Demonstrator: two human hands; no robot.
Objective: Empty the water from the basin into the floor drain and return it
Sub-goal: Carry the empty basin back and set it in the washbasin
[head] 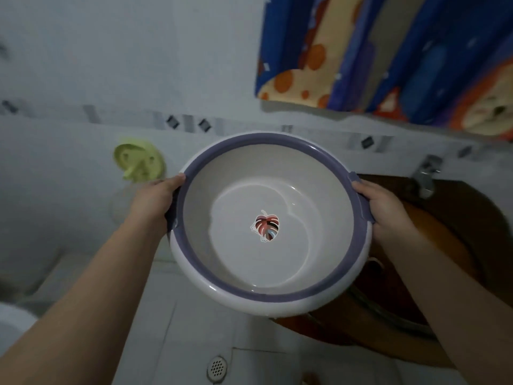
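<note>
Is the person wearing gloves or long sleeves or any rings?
No. The left hand and right hand are bare, with no gloves. Both forearms show no sleeves, and no rings, watch or bracelets can be seen.

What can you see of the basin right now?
The basin is round and looks plastic, white with a purple band around the rim and a leaf sticker at the bottom. A shallow pool of water sits inside. It is held in the air, roughly level, the left hand and right hand gripping handles on opposite sides. The floor drain lies below its near edge.
</note>
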